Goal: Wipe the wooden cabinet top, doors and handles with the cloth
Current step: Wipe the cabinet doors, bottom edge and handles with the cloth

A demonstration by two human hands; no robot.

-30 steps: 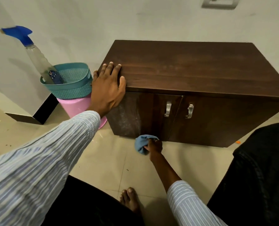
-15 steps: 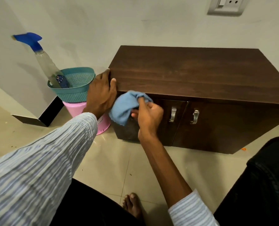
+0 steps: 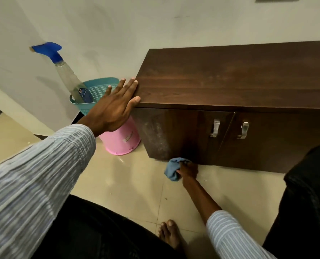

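Note:
A dark wooden cabinet (image 3: 230,79) stands against the wall, with two doors and two metal handles (image 3: 215,128) (image 3: 244,130). My left hand (image 3: 116,105) lies flat with straight fingers against the cabinet's top left corner. My right hand (image 3: 188,170) grips a bunched blue cloth (image 3: 173,170) low down at the bottom edge of the left door (image 3: 176,131), close to the floor. Dusty smears show on the left part of that door.
A teal basket (image 3: 97,86) with a blue-topped spray bottle (image 3: 65,73) sits on a pink bucket (image 3: 121,141) left of the cabinet. Beige tiled floor (image 3: 129,184) lies in front. My bare foot (image 3: 171,234) and dark trouser legs fill the lower frame.
My right hand dropped with the cloth from the top of the left door down to its bottom edge. My left hand's fingers straightened at the cabinet corner. The camera view shifted left.

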